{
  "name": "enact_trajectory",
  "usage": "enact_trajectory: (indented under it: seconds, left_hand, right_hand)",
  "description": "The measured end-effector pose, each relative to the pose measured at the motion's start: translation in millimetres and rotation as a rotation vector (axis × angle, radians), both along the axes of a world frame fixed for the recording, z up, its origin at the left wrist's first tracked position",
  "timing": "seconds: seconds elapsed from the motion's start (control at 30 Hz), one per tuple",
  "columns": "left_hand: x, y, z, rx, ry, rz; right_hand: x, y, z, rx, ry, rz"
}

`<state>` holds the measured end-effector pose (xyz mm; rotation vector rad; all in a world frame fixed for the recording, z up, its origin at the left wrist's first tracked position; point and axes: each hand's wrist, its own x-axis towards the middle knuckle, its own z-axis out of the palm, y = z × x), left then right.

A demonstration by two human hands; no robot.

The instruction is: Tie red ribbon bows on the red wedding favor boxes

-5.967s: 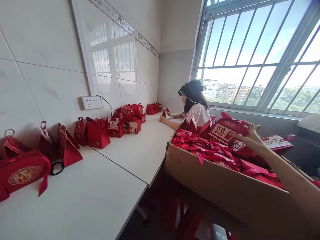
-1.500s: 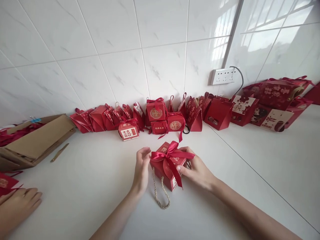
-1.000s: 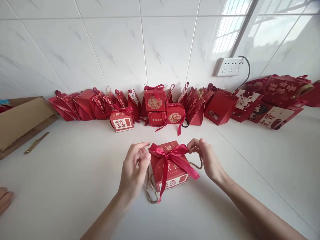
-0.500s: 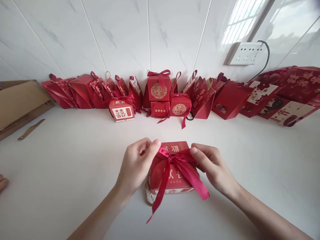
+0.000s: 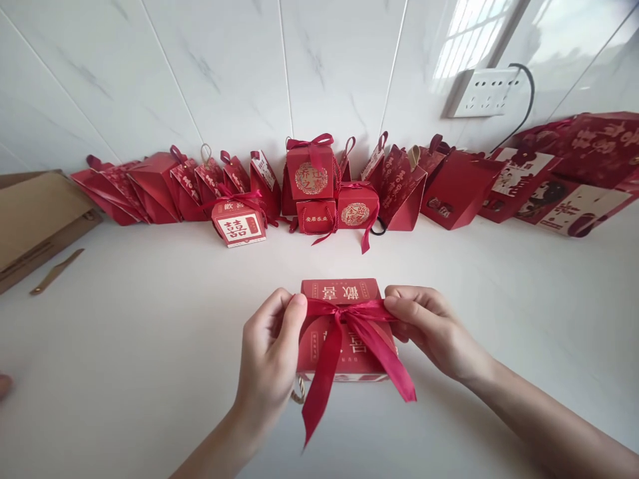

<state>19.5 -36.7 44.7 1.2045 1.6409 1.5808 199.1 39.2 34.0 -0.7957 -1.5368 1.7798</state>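
Note:
A red gift box [image 5: 342, 289] with pale characters sits on the white table in front of me. Across its top runs a dark red ribbon [image 5: 372, 332], knotted in the middle, with two tails hanging over the near side. My left hand [image 5: 272, 346] pinches the ribbon's left loop at the box's left edge. On the right, my right hand [image 5: 434, 326] pinches the other loop between thumb and fingers. Part of a twisted gold cord [image 5: 298, 391] shows below my left hand.
Several red boxes [image 5: 312, 173] line the tiled wall, and one with a white label [image 5: 239, 229] stands forward. A cardboard box [image 5: 44, 213] and a gold strip [image 5: 57, 271] lie left. Another person's fingertip [image 5: 4, 386] shows at the left edge. A power socket [image 5: 484, 93] is on the wall.
My left hand has moved slightly left, drawing its ribbon loop out flatter and longer. The view has shifted a little, and the other person's hand at the left edge shows less.

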Motion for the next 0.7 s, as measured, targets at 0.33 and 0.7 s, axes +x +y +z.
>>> enact_trajectory:
  seconds: [0.33, 0.7]
  left_hand:
    - [4.2, -0.3, -13.8, -0.055, -0.163, 0.02]
    - [1.0, 2.0, -9.5, -0.027, -0.201, -0.014]
  right_hand:
    - [-6.1, 2.8, -4.8, -0.217, 0.165, -0.024]
    - [-3.3, 3.8, -8.5, 0.104, 0.079, -0.106]
